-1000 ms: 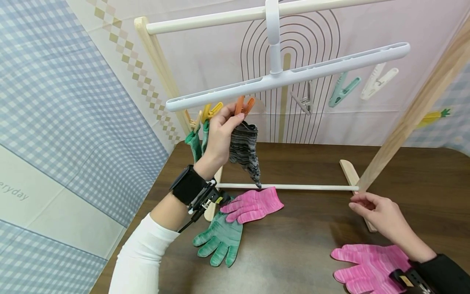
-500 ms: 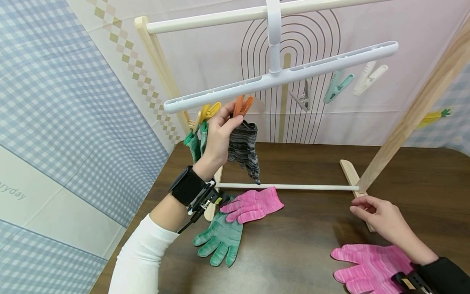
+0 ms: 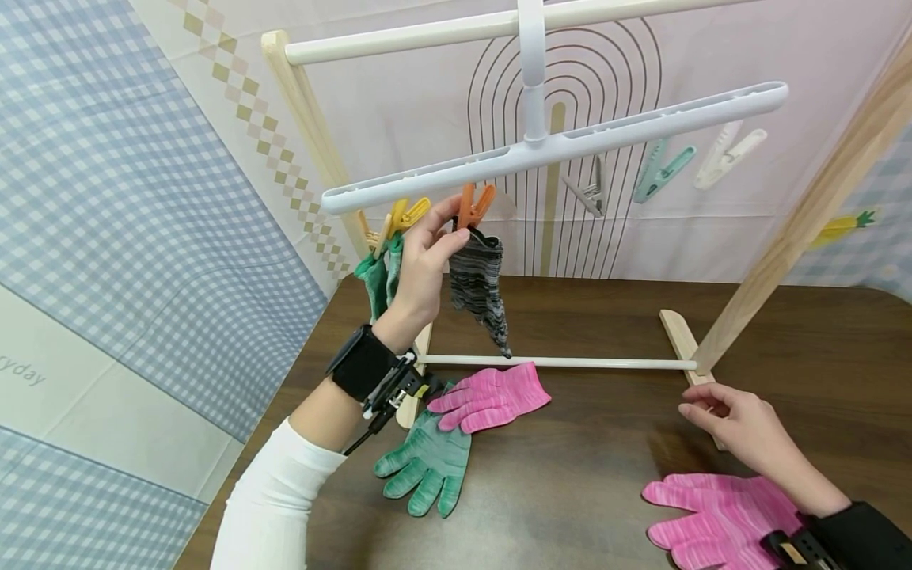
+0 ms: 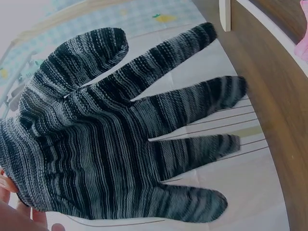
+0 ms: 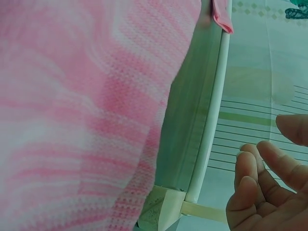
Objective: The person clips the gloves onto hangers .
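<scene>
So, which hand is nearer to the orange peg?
The left. The left hand is raised to the orange peg, fingertips at it and the grey glove. The right hand hovers low over the table, far right of the peg.

Black-and-grey striped glove (image 3: 479, 289) on orange peg (image 3: 473, 207); pink glove (image 3: 492, 395), green glove (image 3: 426, 461).

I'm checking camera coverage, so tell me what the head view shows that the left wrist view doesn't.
Only the head view shows the white plastic peg hanger, the orange clothes peg that the left hand pinches, and the green knit glove lying on the dark wooden table. Only the left wrist view shows all five spread fingers of the hanging glove. Both show that black-and-grey striped knit glove.
</scene>
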### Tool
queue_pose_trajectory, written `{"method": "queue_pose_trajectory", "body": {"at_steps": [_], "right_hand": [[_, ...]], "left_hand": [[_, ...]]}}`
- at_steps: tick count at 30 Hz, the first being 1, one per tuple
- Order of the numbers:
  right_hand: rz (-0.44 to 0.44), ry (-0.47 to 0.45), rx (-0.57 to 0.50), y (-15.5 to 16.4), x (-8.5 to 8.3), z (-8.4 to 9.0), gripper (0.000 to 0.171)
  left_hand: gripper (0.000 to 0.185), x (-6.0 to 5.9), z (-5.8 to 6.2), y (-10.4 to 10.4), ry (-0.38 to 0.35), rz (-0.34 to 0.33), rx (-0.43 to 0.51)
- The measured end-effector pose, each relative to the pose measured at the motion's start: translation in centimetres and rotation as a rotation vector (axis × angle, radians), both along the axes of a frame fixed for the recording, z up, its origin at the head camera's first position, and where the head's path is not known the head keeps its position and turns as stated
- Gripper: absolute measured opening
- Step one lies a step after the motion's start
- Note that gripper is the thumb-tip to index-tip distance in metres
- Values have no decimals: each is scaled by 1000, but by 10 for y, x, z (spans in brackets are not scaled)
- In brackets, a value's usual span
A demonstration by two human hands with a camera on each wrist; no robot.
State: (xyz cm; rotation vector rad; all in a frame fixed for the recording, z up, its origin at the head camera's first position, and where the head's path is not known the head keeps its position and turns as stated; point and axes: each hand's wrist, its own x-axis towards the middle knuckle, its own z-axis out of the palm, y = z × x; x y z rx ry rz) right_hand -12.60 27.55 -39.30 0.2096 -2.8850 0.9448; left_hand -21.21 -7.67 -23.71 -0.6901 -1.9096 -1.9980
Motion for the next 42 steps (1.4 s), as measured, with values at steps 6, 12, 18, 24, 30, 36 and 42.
{"method": "queue_pose_trajectory", "body": {"at_steps": [6,12,18,24,30,36,42], "right_hand": [[-5,-34,1,0,0,-1,27],[-3,-40,10,0,1,-2,28],[8,-26,16,1,1,-3,26],[13,-38,17,2,2,-5,27],[14,-40,24,2,2,-4,28],[14,-46,28,2,2,-5,29],[12,-43,30,2,3,-6,28]], "left_hand": [[45,0,-3,-2,2,17,-45],[47,1,-8,-3,30,43,-137],[46,2,-12,-4,87,57,-227],[49,5,-15,-4,131,54,-291],[51,8,-18,-2,147,39,-311],[55,11,-18,-1,151,37,-337],[59,15,-18,-1,153,36,-348]]}}
